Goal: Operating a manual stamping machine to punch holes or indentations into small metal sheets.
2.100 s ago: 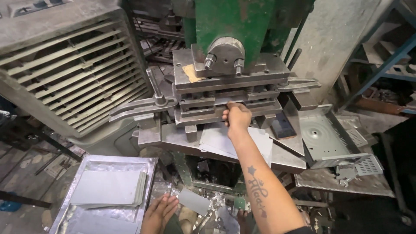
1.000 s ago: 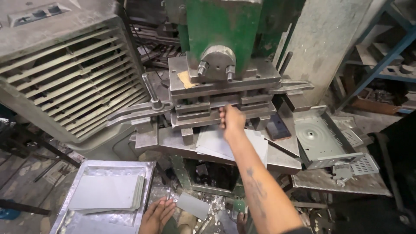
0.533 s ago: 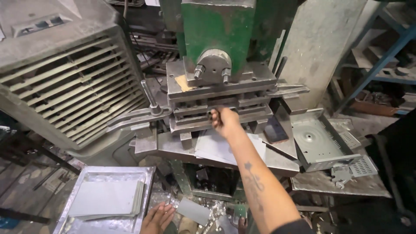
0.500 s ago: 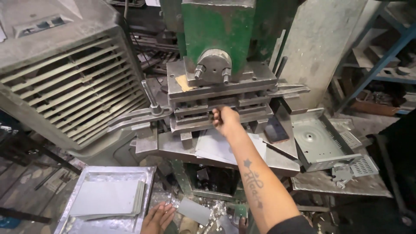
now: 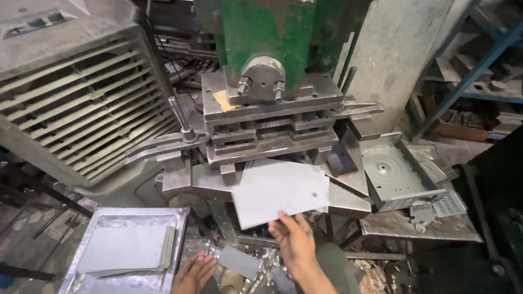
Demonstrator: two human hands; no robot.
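My right hand (image 5: 293, 238) grips the near edge of a flat grey metal sheet (image 5: 280, 191) and holds it out in front of the press die (image 5: 269, 139). The sheet has a small hole near its right edge. The die stack sits under the green press body (image 5: 267, 32). My left hand (image 5: 194, 274) rests low at the bottom edge, fingers spread, beside a small grey metal piece (image 5: 238, 262). A metal tray (image 5: 90, 228) at lower left holds a stack of similar grey sheets (image 5: 128, 248).
A large louvred metal housing (image 5: 76, 103) stands on the left. Stamped metal chassis parts (image 5: 400, 174) lie on a bench to the right of the press. Blue shelving (image 5: 479, 60) is at the far right. Scrap litters the floor under the die.
My right hand has pulled back from the die toward me, drawing the grey sheet out with it. My left hand stays low near the scrap.
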